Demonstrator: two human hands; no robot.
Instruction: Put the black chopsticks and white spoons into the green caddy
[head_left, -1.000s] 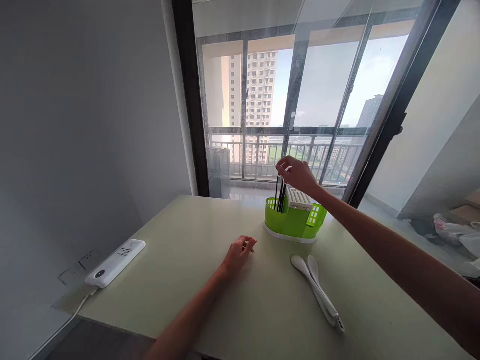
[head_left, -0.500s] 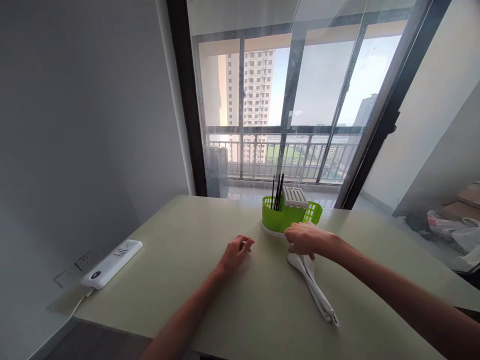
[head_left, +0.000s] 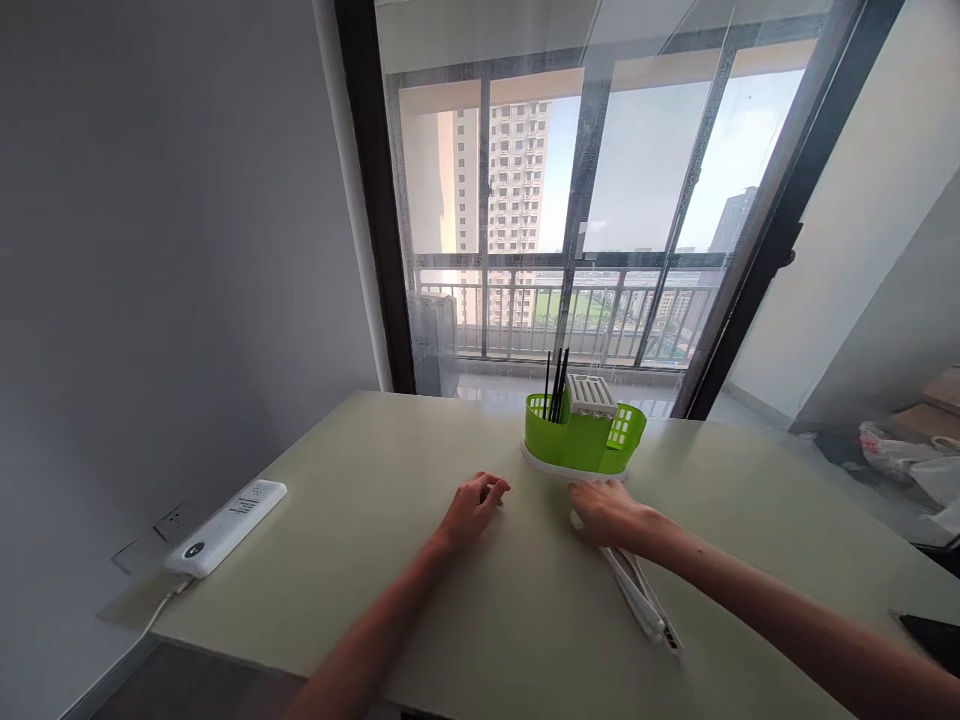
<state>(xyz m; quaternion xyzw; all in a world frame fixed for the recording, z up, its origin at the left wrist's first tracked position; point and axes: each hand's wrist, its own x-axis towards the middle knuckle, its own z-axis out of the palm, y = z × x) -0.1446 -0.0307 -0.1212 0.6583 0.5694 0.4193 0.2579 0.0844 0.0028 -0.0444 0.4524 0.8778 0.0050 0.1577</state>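
My right hand (head_left: 606,512) lies palm down over the head ends of two white long-handled utensils, which look like serving spoons (head_left: 643,603). A bit of one white head shows at its left edge, while the fingertips are hidden beneath the hand. The two handles run side by side toward the table's front. My left hand (head_left: 476,500) rests on the table to the left, fingers loosely curled with a gap at the thumb, and holds nothing visible. Just beyond my right hand stands a green cutlery holder (head_left: 585,445) on a white base, with dark chopsticks (head_left: 557,388) upright in its left cup.
The pale table (head_left: 360,480) stretches to a large glass window with dark frames. A white power strip (head_left: 229,525) with a cable lies at the left edge. A dark flat object (head_left: 934,640) lies at the right edge. Bags and boxes (head_left: 900,445) are on the far right.
My right hand has come down and toward me from in front of the cutlery holder onto the spoon heads. The handles now lie slightly farther apart. My left hand stays put.
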